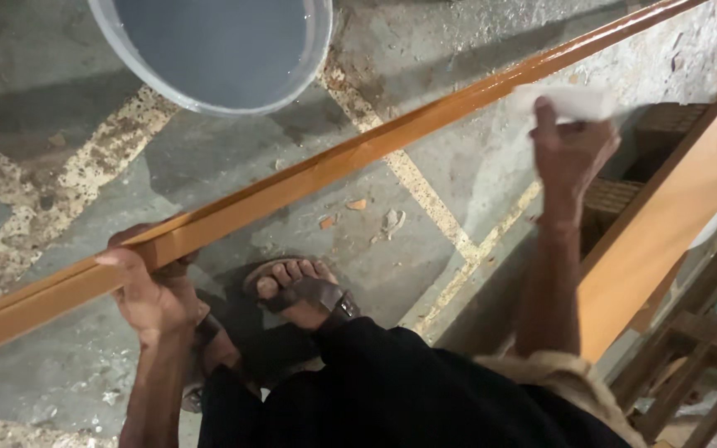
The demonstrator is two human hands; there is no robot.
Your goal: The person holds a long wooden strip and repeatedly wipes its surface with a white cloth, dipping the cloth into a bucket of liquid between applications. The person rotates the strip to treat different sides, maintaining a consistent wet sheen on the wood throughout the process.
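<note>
A long orange-brown wooden strip (358, 153) runs slantwise across the view from lower left to upper right, with a glossy top face. My left hand (149, 286) grips it from below near its lower left part, thumb over the top edge. My right hand (570, 153) is further up the strip, holding a white cloth (570, 101) pressed against the wood; the hand is blurred.
A grey bucket (209, 50) of water stands on the concrete floor (60, 166) at the top. My sandalled foot (300, 290) is below the strip. An orange wooden panel (649, 241) and wooden frames (707, 348) lie at the right.
</note>
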